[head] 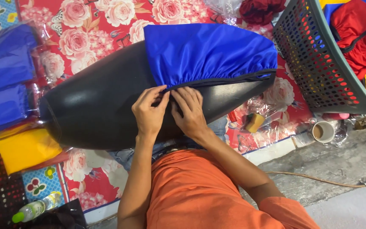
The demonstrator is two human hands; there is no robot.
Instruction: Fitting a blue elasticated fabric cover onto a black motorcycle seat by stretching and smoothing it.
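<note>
A long black seat form (98, 106) lies across my lap on a red floral mat. A shiny blue fabric cover (208, 51) with a black elastic hem is pulled over its right end. My left hand (149, 112) and my right hand (188, 111) sit side by side at the near edge of the cover. Both pinch the gathered black hem where it meets the bare black surface.
A grey perforated basket (314, 63) at the right holds red, blue and yellow fabric. Folded blue covers in plastic (5, 68) and a yellow one (26, 148) lie at the left. A tape roll (323, 131), a small yellow block (255, 122) and a bottle (34, 208) sit nearby.
</note>
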